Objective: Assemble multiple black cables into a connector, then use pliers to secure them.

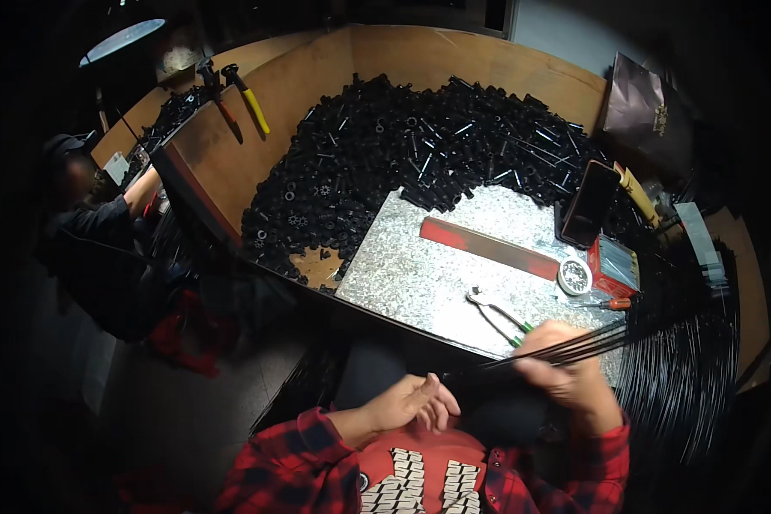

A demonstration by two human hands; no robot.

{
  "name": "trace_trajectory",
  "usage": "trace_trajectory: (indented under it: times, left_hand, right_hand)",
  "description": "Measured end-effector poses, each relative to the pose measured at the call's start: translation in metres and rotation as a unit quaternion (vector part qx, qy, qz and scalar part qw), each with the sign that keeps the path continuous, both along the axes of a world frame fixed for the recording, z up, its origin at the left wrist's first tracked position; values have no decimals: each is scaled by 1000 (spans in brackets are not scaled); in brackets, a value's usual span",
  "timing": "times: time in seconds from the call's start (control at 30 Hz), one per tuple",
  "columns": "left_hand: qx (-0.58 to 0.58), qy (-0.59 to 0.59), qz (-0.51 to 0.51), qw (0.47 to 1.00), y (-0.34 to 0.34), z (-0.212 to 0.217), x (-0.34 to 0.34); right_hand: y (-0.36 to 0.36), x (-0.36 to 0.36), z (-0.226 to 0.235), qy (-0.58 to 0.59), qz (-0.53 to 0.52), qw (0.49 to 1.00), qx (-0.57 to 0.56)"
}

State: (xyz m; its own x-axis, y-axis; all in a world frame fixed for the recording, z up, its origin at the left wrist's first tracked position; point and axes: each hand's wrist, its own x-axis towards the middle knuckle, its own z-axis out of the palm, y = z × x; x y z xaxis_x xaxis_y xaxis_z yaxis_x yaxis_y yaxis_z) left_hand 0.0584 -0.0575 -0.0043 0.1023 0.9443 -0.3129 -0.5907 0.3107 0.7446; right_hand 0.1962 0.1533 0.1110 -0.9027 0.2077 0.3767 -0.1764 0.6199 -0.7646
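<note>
Black rods [608,337] gripped in right fingers [550,336] at four o'clock; left fingers [442,403] loosely parted at six; white tub [567,289] of silvery bits [576,274] at three.

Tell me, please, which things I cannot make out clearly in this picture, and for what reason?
All in the head view:
Black rods: ends near the left hand blur into darkness; contact there cannot be told.
Pliers: one green handle is partly hidden by the right hand.
Co-worker's arm: its hand is hidden by the wooden wall.
White cup: contents too small to identify.
</note>
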Motion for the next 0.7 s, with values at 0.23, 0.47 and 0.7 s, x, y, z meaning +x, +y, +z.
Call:
trace_trajectory:
  times: [0.23, 0.47, 0.7]
  left_hand:
    - [241, 350, 267, 865, 27, 88, -42]
    - [286, 173, 234, 913, 51, 136, -54]
    - [289, 215, 173, 917, 54, 143, -62]
  right_hand:
    - [-31, -23, -65, -127, 130, 983, -25]
    - [-32, -37, -63, -184, 187, 964, -32]
    - [-16, -40, -17, -129, 186, 970, -90]
